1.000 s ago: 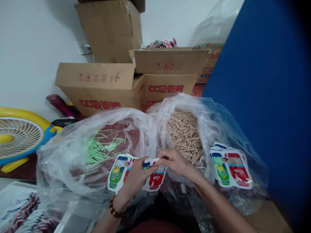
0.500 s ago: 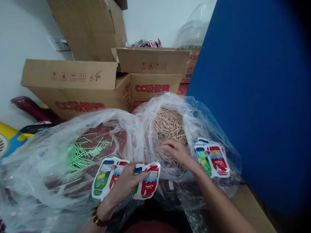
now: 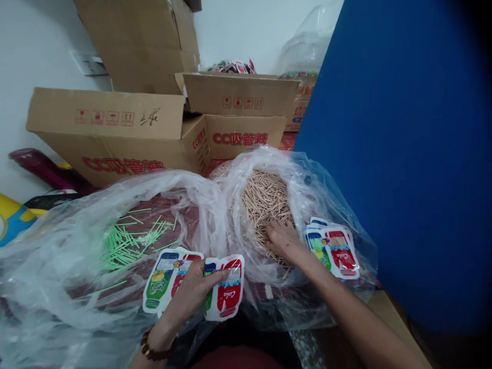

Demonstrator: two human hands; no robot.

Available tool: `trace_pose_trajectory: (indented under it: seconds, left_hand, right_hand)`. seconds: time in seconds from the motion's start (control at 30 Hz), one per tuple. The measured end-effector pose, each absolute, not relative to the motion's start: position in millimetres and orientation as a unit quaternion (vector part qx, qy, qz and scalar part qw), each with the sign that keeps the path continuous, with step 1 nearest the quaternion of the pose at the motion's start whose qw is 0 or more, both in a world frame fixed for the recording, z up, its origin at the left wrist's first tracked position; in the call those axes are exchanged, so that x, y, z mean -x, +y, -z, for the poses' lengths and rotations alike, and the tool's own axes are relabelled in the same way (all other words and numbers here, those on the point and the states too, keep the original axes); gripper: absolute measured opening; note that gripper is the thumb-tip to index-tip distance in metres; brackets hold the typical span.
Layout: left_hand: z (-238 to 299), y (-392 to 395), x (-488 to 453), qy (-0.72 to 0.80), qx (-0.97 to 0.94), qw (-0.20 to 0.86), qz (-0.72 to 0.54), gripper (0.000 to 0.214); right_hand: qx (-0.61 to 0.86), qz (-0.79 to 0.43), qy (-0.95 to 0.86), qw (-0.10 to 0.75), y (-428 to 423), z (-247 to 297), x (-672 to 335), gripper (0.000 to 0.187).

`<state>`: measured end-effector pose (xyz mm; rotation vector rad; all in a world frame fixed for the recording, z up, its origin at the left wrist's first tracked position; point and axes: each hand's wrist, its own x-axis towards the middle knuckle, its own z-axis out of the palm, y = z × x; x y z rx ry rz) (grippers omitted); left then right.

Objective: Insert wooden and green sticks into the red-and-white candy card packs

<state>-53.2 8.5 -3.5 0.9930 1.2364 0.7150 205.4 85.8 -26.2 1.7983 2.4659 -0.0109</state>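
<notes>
My left hand [image 3: 194, 287] is closed on a bottle-shaped printed pouch [image 3: 229, 292], its thumb across the red Cola half. Beneath that hand lies another pouch [image 3: 159, 282] with a green and yellow soda print, partly hidden by my fingers. My right hand [image 3: 283, 240] reaches down into a heap of thin brown candy sticks [image 3: 265, 195], its fingers apart and touching them; the fingertips are partly hidden. A clear plastic bag [image 3: 236, 225] surrounds the heap. Just right of my right wrist, several similar pouches [image 3: 343, 254] lie stacked on the plastic.
Light-green sticks [image 3: 125, 246] lie loose in another clear bag [image 3: 49, 287] at left. Cardboard boxes [image 3: 115, 138] with red print stand behind the bags. A large blue panel [image 3: 392, 154] rises at right. A dark purple object [image 3: 42, 166] lies at far left.
My right hand has moved lower, from above the brown sticks into contact with them, and its fingers have spread. My left hand keeps the pouch, shifted slightly left in view.
</notes>
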Motion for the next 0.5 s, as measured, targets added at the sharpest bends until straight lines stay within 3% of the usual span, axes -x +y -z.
trace_pose_trajectory:
  seconds: [0.5]
  left_hand:
    - [5, 6, 63, 0.539, -0.441, 0.628, -0.348, 0.03]
  right_hand:
    - [-0.6, 0.087, 0.795, 0.016, 82, 44, -216, 0.026]
